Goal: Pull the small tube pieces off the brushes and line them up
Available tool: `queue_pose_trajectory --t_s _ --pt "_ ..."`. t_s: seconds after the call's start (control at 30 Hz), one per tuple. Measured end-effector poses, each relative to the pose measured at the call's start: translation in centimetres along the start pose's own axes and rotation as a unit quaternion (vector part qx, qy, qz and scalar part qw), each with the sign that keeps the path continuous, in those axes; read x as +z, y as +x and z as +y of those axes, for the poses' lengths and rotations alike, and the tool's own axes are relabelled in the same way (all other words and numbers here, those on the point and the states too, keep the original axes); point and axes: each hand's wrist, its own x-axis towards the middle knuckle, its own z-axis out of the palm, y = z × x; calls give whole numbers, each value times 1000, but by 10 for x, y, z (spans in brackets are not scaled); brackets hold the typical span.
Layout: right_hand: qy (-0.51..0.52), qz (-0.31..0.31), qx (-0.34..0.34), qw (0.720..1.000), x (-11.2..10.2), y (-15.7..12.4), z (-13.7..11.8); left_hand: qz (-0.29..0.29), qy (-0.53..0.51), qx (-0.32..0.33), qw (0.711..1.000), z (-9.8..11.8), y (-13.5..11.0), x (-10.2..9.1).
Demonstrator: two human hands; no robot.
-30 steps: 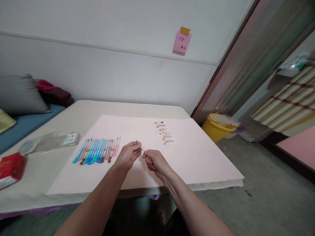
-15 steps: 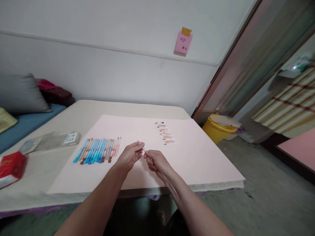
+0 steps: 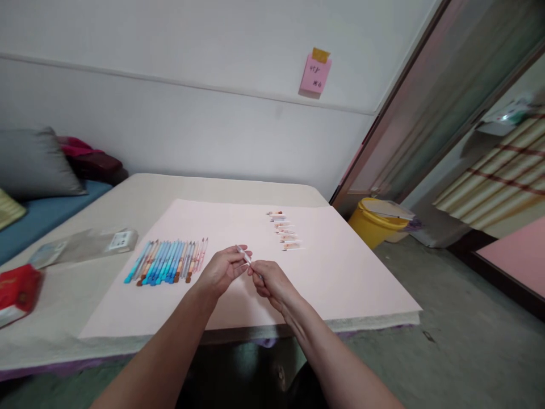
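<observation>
Both my hands meet above the pink sheet (image 3: 340, 278) on the table, on one slim white pen-like stick (image 3: 243, 253). My left hand (image 3: 222, 270) holds its upper end between thumb and fingers, the other fingers loosely bent. My right hand (image 3: 271, 282) is closed round the lower end, which it mostly hides. To the left lies a row of blue, brown, grey and pink pencils or pens (image 3: 168, 261), tips pointing away from me. Beyond my right hand lies a column of short, thin pieces with dark tips (image 3: 289, 238).
A clear plastic bag (image 3: 83, 247) and a red-and-white packet (image 3: 19, 292) lie on the table's left. Behind them are a grey cushion (image 3: 36, 162) and a blue seat. A yellow bin (image 3: 370, 227) stands right of the table. A pink note (image 3: 315, 74) hangs on the wall.
The thumb and fingers of my left hand have parted slightly, and more of the white stick shows. My right hand stays almost in place. The whole view has shifted slightly.
</observation>
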Motion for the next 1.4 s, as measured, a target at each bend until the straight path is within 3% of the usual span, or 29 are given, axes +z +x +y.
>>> queue_pose_trajectory --t_s 0.17,0.43,0.77,1.17,1.27,1.4 --pt "-3 -8 2 1000 1 -1 -1 28 17 23 999 -1 0 0" --pt "-6 -7 -10 1000 -3 1 2 14 -14 -25 999 2 -2 1" --pt "-20 -5 4 1000 -3 1 2 57 -30 22 998 3 2 -2" --pt "-46 3 15 999 -4 2 3 97 -51 22 994 4 10 -13" --pt "-91 5 13 996 -7 3 2 108 -63 14 992 4 12 -15" --pt "-238 4 -39 970 -15 2 -2 127 -73 0 989 1 15 -19"
